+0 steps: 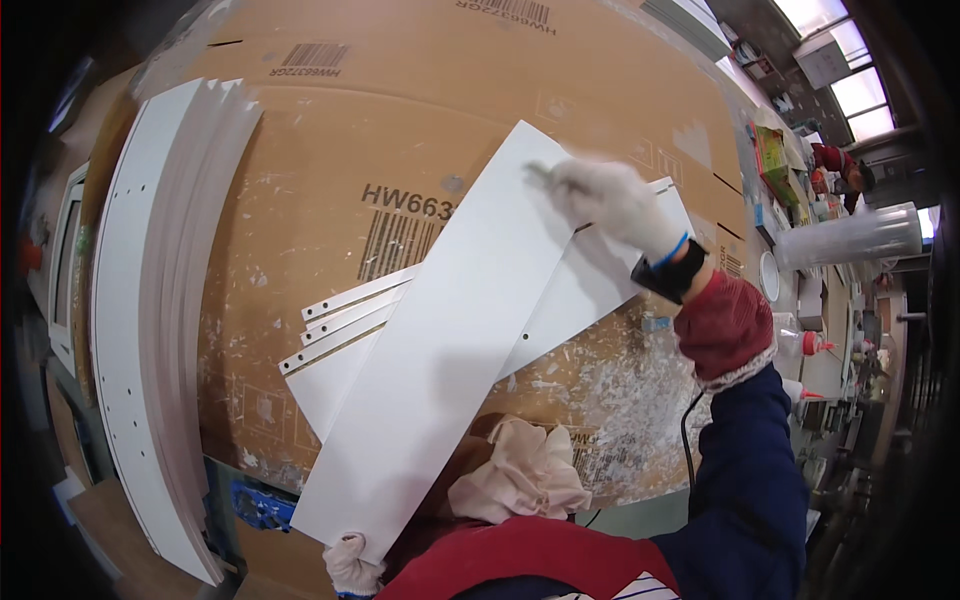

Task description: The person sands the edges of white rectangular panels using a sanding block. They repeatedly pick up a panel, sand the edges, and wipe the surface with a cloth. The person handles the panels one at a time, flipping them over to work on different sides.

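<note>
Long white panel [430, 340] is what we have under our hands, lying slantwise over the middle of the cardboard-covered workbench [400, 135], its lower end reaching past the near edge toward our lap. Our left hand [352, 565], in a pale glove, has its fingers bent over that lower end, pinching the corner. Our right hand [615, 203], gloved too, is above the panel's upper end, fingers drawn together around a small grey object [538, 173] (motion blur keeps us from naming it). On that wrist we see a black band [680, 270].

Beneath the panel we see drilled white boards: several fanned boards [320, 395] stick out on its left, and an angled board [590, 290] shows on its right. A crumpled cream cloth [520, 475] sits at the bench's near edge, with white flakes [625, 385] scattered toward the near right corner. Along the left edge stands a stack of white boards [150, 270]; past the right edge we have a red-capped bottle [790, 340] and a clear film roll [850, 238].
</note>
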{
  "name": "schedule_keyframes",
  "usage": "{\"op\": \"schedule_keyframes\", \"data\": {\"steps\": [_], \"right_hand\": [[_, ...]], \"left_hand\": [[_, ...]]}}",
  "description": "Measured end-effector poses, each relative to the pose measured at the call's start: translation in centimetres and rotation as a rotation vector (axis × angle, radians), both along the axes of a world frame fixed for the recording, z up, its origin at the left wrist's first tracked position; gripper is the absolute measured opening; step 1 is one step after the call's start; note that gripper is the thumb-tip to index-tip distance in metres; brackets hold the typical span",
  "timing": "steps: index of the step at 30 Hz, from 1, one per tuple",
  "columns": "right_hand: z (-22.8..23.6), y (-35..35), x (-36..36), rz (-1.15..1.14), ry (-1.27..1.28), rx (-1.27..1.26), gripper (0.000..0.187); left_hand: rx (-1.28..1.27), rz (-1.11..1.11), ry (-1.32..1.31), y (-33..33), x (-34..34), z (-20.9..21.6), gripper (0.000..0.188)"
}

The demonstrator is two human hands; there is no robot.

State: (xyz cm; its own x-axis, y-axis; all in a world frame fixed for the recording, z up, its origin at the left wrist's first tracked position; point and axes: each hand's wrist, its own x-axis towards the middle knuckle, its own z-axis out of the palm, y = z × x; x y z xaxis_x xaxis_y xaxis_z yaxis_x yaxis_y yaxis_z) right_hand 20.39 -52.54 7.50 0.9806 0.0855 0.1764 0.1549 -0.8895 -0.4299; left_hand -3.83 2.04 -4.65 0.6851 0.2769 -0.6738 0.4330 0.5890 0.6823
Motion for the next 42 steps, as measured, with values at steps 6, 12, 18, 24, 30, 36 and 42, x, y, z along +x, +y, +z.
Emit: {"op": "schedule_keyframes", "data": {"steps": [6, 12, 18, 24, 30, 36, 42], "right_hand": [[-0.1, -3.4, -1.4, -0.246, 0.009, -0.044, 0.014], [3.1, -1.1, -6.3, -0.452, 0.193, 0.273, 0.016], [2.9, 4.9, -20.0, -0.291, 0.58, 0.414, 0.023], [-0.3, 3.3, -24.2, -0.702, 0.193, 0.361, 0.031], [-2.6, -0.3, -24.3, -0.598, -0.054, -0.224, 0.043], [-1.8, 0.1, -22.3, -0.723, 0.087, 0.538, 0.032], [2.9, 1.0, -14.8, -0.623, 0.088, 0.832, 0.034]], "left_hand": [[-0.188, -0.272, 0.068, 3.6, 1.9, 0.7, 0.049], [-0.312, -0.282, -0.048, 3.5, 3.0, 3.2, 0.052], [-0.317, -0.21, -0.037, 1.6, 3.7, 4.9, 0.03], [-0.288, -0.244, -0.075, 0.6, 3.1, 6.0, 0.022], [-0.093, -0.247, -0.165, 0.7, 2.5, 5.0, 0.026], [-0.084, -0.205, -0.119, 1.4, 2.1, 4.8, 0.033], [-0.075, -0.228, -0.132, 2.2, 1.3, 4.0, 0.034]]}}
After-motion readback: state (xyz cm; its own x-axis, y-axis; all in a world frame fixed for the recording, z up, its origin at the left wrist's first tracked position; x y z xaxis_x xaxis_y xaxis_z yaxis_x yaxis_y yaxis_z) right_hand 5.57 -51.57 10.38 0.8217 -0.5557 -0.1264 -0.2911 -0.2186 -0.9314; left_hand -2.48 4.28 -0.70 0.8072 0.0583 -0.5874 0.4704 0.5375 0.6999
